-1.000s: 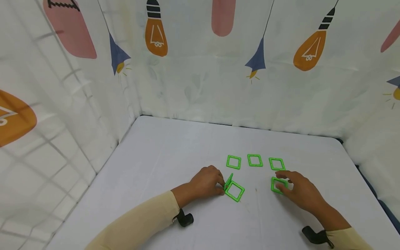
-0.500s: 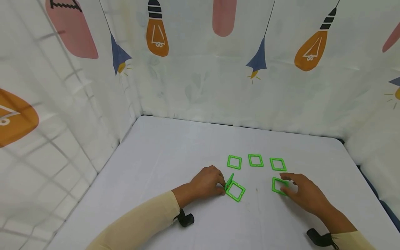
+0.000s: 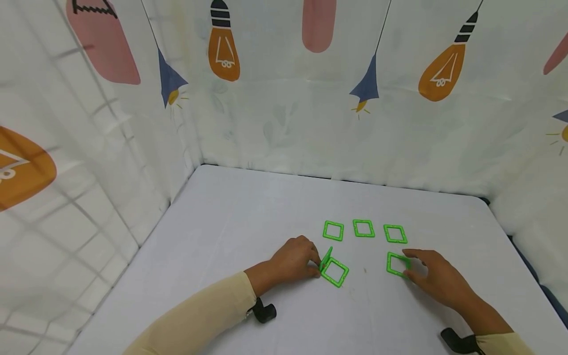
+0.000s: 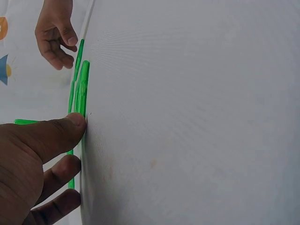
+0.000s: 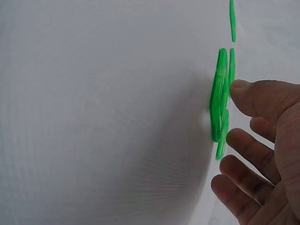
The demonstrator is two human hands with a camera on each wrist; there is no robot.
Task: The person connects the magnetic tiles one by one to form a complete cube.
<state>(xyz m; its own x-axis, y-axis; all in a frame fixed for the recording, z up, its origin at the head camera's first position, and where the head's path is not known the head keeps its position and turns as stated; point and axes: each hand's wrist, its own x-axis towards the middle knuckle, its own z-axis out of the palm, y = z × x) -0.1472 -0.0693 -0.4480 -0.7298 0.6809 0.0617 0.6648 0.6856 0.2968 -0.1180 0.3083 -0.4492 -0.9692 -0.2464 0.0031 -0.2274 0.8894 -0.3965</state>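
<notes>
Several green square frame tiles lie on the white table. My left hand pinches a tilted tile that stands hinged against a flat tile; in the left wrist view the thumb presses by the tile's edge. My right hand rests at the right edge of a single flat tile, fingers relaxed and spread. The right wrist view shows its thumb just beside that tile.
Three more green tiles lie in a row behind: left, middle, right. Printed curtain walls close in the table at the back and both sides. Black wrist straps sit on both forearms.
My right hand has slid rightward and back off the single tile, uncovering most of it. The left hand and its tilted tile have stayed put.
</notes>
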